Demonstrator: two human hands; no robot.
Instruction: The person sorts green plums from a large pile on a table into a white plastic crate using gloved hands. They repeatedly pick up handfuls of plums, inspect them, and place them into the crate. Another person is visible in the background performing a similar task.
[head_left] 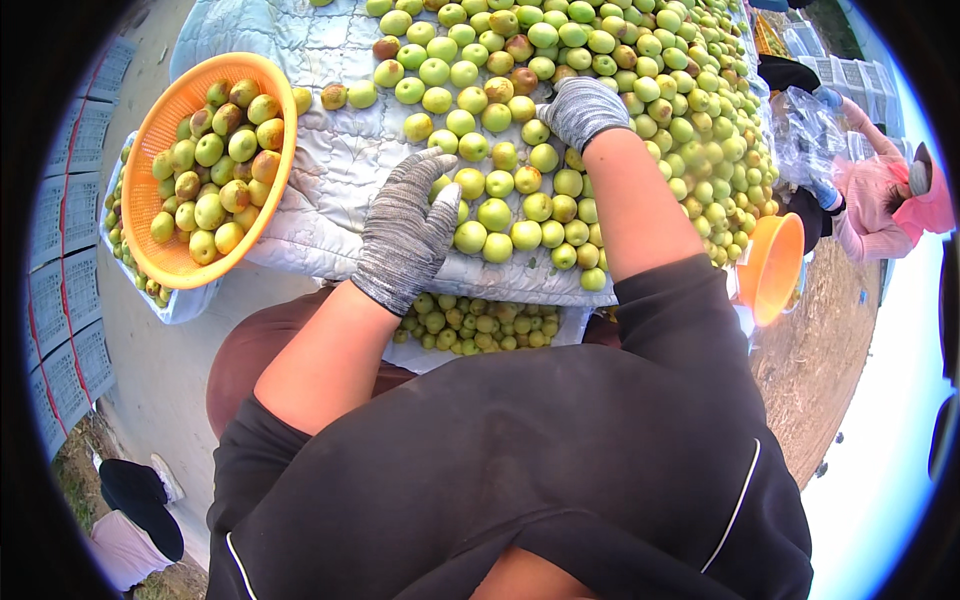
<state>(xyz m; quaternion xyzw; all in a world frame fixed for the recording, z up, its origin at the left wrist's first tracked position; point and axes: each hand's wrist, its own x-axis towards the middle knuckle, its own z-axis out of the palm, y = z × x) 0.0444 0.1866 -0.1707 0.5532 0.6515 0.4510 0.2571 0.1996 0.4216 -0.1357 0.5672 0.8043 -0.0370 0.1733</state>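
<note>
Many green jujube-like fruits [526, 235], some with brown patches, lie loose over a quilted pale cloth [330, 190]. My left hand [405, 228], in a grey knit glove, is open at the near left edge of the fruits. Its fingers stretch out, and the fingertips are beside or touching several fruits. Farther forward and to the right, my right hand [586, 112] wears a matching glove and reaches down among the fruits. Its fingers curl under, with the thumb on the left; whatever they hold is hidden.
An orange basket [285, 130] of browner fruits stands at the left, above a crate of fruits [116, 240]. More fruits [470, 325] sit below the cloth's near edge. An orange tub [775, 268] is at right, near a person in pink [875, 190] handling clear plastic. Stacked crates [70, 230] line the far left.
</note>
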